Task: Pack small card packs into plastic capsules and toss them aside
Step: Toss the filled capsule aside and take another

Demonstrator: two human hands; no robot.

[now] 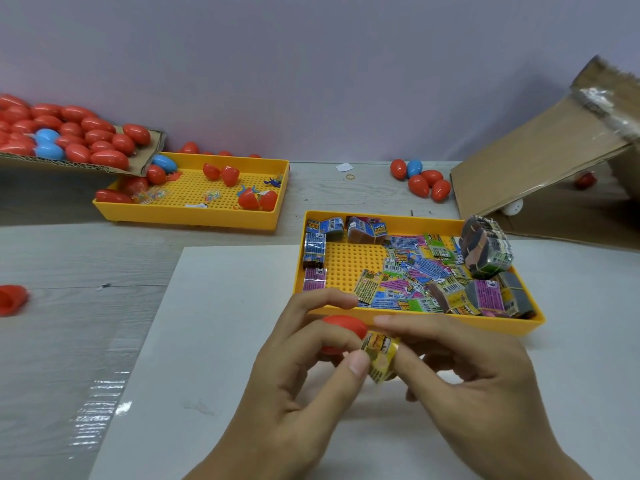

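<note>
My left hand [294,368] holds a red capsule half [344,325] between its fingers and thumb. My right hand [460,379] pinches a small yellow card pack [379,355] at the mouth of that capsule half. Both hands are above the white board [214,341], just in front of the yellow tray [353,268] that holds many loose card packs [415,271] and a banded bundle of packs [486,247].
A second yellow tray [194,216] at the back left holds open red capsule halves and small toys. A cardboard flap [69,164] piled with red and blue capsules overhangs it. Several closed capsules [422,180] lie by a tilted cardboard box [540,157]. One red half [12,299] lies far left.
</note>
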